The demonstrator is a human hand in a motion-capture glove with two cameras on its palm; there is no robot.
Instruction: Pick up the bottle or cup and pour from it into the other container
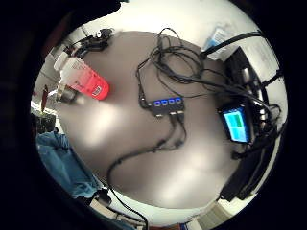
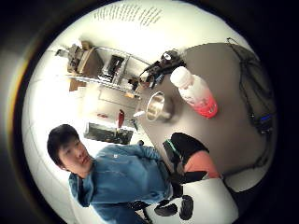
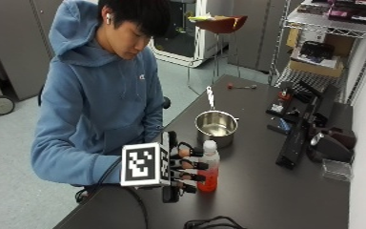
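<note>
A clear bottle [image 3: 208, 168] with red liquid and a white cap stands upright on the dark table [image 3: 265, 191]. Just behind it sits a steel pot [image 3: 216, 125], which looks empty. My gloved right hand [image 3: 178, 174] hovers beside the bottle on the person's side, fingers stretched out toward it and holding nothing. The palm views show the bottle [image 1: 88, 82] [image 2: 196, 95] some way off from the palm, with the pot [image 2: 158, 106] next to it. Glove fingers [image 2: 186, 156] show at the edge of the thumb side view.
A USB hub [image 1: 168, 104] with blue lights and tangled cables [image 1: 177, 57] lies mid-table, beside a small lit screen [image 1: 236, 124]. Black devices [image 3: 300, 133] stand along the table's far side. A wire shelf [image 3: 335, 33] stands behind the table.
</note>
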